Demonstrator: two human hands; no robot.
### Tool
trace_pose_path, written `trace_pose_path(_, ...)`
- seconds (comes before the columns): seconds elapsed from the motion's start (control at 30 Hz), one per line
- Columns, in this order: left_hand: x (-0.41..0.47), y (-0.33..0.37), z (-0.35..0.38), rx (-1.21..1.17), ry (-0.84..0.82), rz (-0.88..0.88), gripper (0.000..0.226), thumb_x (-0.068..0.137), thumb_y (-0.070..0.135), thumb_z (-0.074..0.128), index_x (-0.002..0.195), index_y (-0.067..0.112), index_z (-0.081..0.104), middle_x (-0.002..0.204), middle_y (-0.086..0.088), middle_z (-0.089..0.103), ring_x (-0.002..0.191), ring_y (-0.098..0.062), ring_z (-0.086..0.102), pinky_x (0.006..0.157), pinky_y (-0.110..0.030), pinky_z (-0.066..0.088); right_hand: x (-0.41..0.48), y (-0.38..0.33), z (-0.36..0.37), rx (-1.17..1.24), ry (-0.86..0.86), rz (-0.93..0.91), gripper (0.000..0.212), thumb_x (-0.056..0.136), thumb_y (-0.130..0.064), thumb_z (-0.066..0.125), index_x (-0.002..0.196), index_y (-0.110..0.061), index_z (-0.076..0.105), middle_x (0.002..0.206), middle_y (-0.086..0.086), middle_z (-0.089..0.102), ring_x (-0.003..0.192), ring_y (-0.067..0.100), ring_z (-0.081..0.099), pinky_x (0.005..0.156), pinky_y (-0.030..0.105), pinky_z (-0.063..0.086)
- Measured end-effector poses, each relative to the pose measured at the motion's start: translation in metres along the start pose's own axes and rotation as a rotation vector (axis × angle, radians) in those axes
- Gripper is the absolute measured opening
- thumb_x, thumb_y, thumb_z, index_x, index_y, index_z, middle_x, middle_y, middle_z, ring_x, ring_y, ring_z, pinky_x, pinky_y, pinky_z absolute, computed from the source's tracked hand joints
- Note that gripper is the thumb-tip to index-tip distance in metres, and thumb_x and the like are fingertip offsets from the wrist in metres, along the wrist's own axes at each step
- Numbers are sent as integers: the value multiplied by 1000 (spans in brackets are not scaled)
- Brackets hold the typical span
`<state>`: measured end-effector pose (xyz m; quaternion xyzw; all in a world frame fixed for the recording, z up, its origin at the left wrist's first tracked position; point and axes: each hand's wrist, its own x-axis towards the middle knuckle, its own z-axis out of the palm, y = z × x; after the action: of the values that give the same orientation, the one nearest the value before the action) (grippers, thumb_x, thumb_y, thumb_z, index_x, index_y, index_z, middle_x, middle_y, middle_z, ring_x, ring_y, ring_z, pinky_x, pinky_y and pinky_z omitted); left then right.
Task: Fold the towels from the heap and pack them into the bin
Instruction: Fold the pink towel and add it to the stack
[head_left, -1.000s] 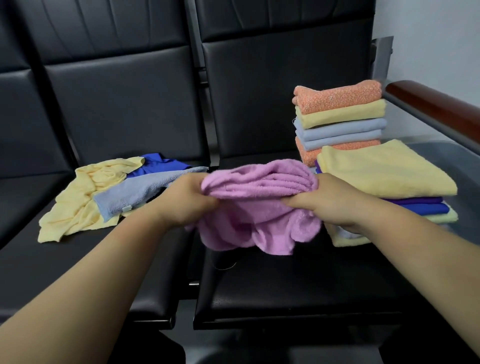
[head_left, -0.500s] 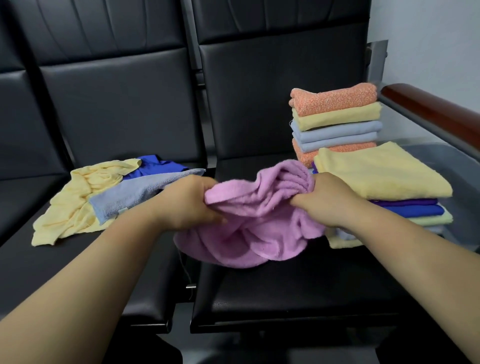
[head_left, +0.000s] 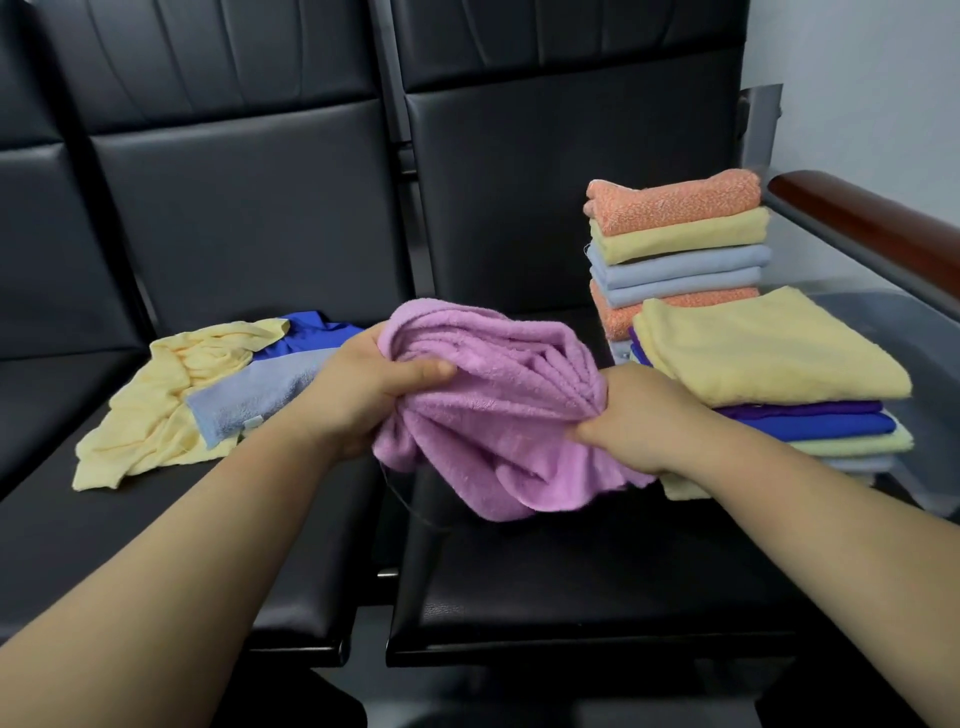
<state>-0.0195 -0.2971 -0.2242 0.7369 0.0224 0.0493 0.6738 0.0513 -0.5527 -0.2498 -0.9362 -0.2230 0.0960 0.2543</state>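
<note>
Folding looks well over half done: a tall stack and a lower stack sit at the right, apparently inside the clear bin. Left hand and right hand each clutch the bunched lilac towel above the bench; a small heap awaits.

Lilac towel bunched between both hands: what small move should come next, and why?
Probably draw the hands apart to spread the lilac towel open. The left hand grips one gathered end and the right hand grips the other. The cloth hangs crumpled between them over the black seat, so no straight edge is lined up for a fold yet.
</note>
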Motion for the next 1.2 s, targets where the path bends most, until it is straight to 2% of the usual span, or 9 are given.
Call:
trace_pose_path(0.13,-8,0,-12,693,-201,-74,43,68,10,92,102,23,70,90,5,77,83,-11,72,70,-24,57,5,15,-1,396,18,61,13,91,-18,64,94,-19,76,91,13,76,83,30,67,77,43,55)
trace_pose_path(0.23,-7,-1,-12,1146,-82,-111,22,72,15,80,84,25,64,76,9,69,72,-8,62,61,-19,47,2,10,5,687,-42,9,20,94,-16,67,104,-28,78,98,2,79,90,19,71,85,35,56)
trace_pose_path(0.33,-4,-11,-26,901,126,-106,11,81,12,71,84,22,70,67,9,72,72,-15,67,66,-24,51,2,2,12,753,-101,-29,24,91,-21,78,113,-31,76,100,-5,80,97,16,76,89,39,62)
trace_pose_path(0.47,-10,-16,-30,182,224,-98,27,81,9,71,108,13,73,101,-17,77,98,-36,73,94,-52,56,2,-9,9,390,-198,-26,28,81,-20,84,106,-20,71,75,6,76,54,23,67,47,33,56)
trace_pose_path(0.63,-12,1,-14,-16,172,-70,20,92,-9,55,98,6,66,69,-3,70,59,-15,67,50,-27,52,7,-14,11,185,-145,55,14,90,-26,73,99,-16,70,79,12,76,64,24,73,62,34,60)
trace_pose_path(0.77,-21,12,-25,227,-47,-29,59,65,15,89,120,9,69,113,-12,76,109,-29,71,95,-41,55,17,-2,10,717,-103,198,27,76,-20,74,102,-13,75,92,17,76,82,28,66,71,39,50)
trace_pose_path(0.87,-27,15,-28,709,-181,-147,47,63,13,87,106,21,69,89,2,79,83,-19,77,74,-36,62,20,-5,5,833,-128,198,8,83,-6,69,91,-6,68,69,14,63,60,24,58,59,34,46)
trace_pose_path(0.97,-22,26,-25,1183,-139,-163,26,73,5,69,79,27,56,58,12,63,48,-1,59,45,-15,42,15,-18,-7,656,-181,64,11,89,-12,76,98,-17,72,58,-1,64,45,11,57,43,23,44)
trace_pose_path(1.2,13,39,-54,1442,161,-34,13,76,12,59,82,22,54,76,5,58,78,-26,59,65,-32,47,52,-49,-32,-28,15,-129,13,79,-14,74,87,-21,67,69,5,66,45,19,59,43,26,43)
